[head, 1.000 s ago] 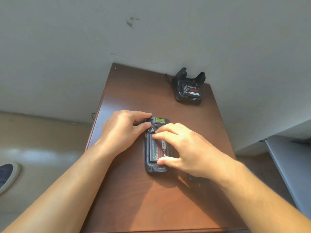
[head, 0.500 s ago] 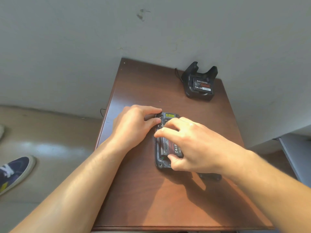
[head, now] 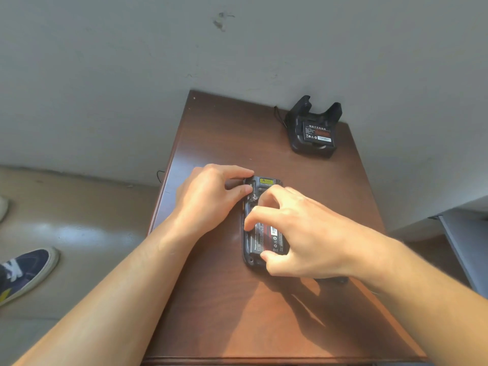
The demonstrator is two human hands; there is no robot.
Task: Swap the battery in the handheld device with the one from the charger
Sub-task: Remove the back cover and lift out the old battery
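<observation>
Right hand (head: 303, 233) arched over the handheld device (head: 260, 223), fingers bent and spread: index fingertip (head: 248, 227) down on the far-left part of the battery (head: 268, 237) seated in the open back, thumb (head: 266, 256) against the battery's near edge, middle finger curled toward the far end. Pinched across the battery from end to end, not closed flat; whether the battery was lifted from its bay, impossible to tell. Left hand (head: 208, 199) loosely curled at the left far corner of the device, index finger along the far edge, thumb tip (head: 244, 190) pressed on the left side near a small metal latch (head: 254, 198); steadying grip on the casing, nothing enclosed in the palm.

Device face down near the middle of the brown wooden table (head: 224, 313), long axis running near to far, yellow label (head: 266, 181) at its far end, red and white markings visible on the exposed battery. Small dark object (head: 340, 280) partly hidden beneath the right wrist, too covered to identify.

Black charger cradle (head: 313, 128) at the far right corner of the table, against the grey wall (head: 132, 75), well apart from the hands. Second battery (head: 317, 132) seated in the cradle, label facing up. Thin cable (head: 277, 114) at the cradle's left. Dark blue sneaker (head: 25, 273) on the floor, left of the table.
</observation>
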